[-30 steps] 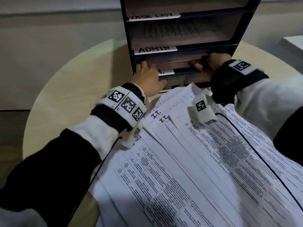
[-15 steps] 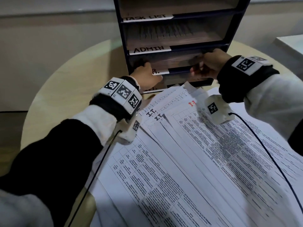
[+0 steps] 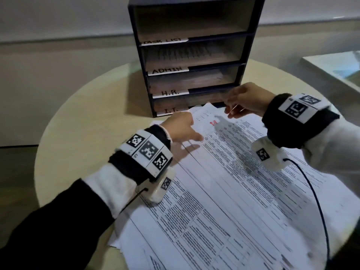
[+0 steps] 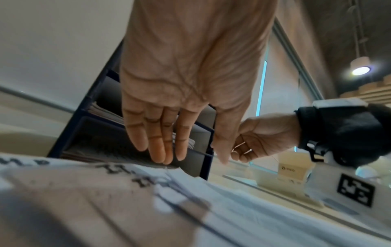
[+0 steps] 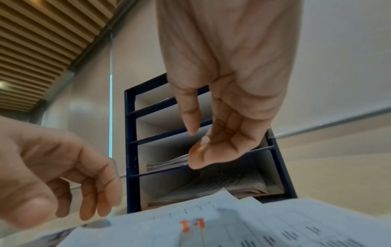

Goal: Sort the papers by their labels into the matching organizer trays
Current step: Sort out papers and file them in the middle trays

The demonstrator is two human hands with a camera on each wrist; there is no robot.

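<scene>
The papers (image 3: 243,191) lie spread on the round table (image 3: 81,117), at 6 o'clock from the organizer (image 3: 194,55). Both hands hover above them: left hand (image 3: 181,126) relaxed, right hand (image 3: 246,99) loosely curled, each holding nothing.

Organizer (image 3: 251,55) at the table's (image 3: 81,114) far side, trays stacked – TASK LIST, ADMIN, H.R., I.T. lowest – papers (image 3: 233,191) spread in front of it, both hands above their far edge

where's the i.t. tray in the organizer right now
In the head view, the I.T. tray is the organizer's bottom slot, directly under H.R., beyond the left hand.
</scene>
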